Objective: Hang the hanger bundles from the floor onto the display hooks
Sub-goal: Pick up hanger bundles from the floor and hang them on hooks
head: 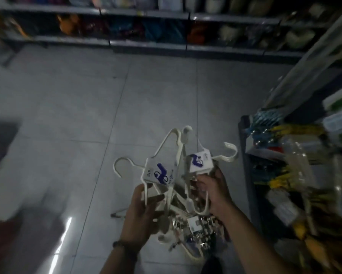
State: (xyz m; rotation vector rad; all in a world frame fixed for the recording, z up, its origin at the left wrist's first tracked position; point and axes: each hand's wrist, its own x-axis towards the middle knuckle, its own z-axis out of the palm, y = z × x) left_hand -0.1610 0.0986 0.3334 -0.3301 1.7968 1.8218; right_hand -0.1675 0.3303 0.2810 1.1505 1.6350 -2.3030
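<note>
Two bundles are up off the floor, one in each grip. My left grip (144, 210) curls round the arms of one hanger bundle (160, 174), whose hook curves out toward nine o'clock. My right grip (215, 192) pinches the second bundle (200, 161) just under its label, hook toward two o'clock. More hangers (194, 230) lie heaped on the floor (87, 99) at six o'clock, beneath my wrists. The display rack (280, 175) stands at three o'clock, nearer my right grip, so I judge that bundle goes first. The rack's hooks are too blurred to pick out.
</note>
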